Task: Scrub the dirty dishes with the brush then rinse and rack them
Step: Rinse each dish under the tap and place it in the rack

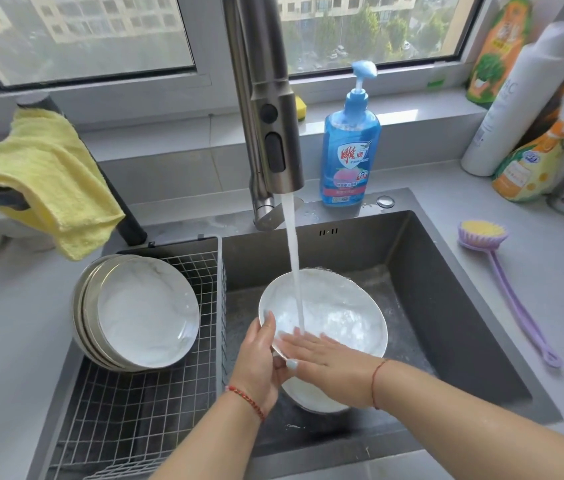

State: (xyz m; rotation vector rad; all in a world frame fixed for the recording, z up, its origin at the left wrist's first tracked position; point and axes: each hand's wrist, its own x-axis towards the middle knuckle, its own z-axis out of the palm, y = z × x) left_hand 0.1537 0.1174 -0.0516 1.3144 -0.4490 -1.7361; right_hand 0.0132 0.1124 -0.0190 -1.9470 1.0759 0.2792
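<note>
Hands meet over the dark grey sink basin (446, 306), nearest the viewer. Left hand (259, 362), with a red cord at the wrist, grips the near-left rim of a white marbled shallow plate (339, 306), thumb over the edge and fingers beneath. Right hand (329, 358) lies flat, fingers straight, on the plate's wet inner surface. Plate is held tilted above the basin floor, with another white dish (311, 396) partly hidden below the hands. Stream of water (296, 271) falls from the brushed-steel pull-down faucet (270, 109) onto the plate just beyond the right fingertips. To the left, a wire rack basket (156, 393) set in the sink holds a stack of matching white plates (142, 313) leaning on edge. On the grey counter to the right lies a lilac long-handled brush with a yellow head (502, 275), apart from both hands. Farther back, a blue pump bottle of dish soap (349, 157) stands beside the faucet; a yellow cloth (45, 178) hangs at the far left.
</note>
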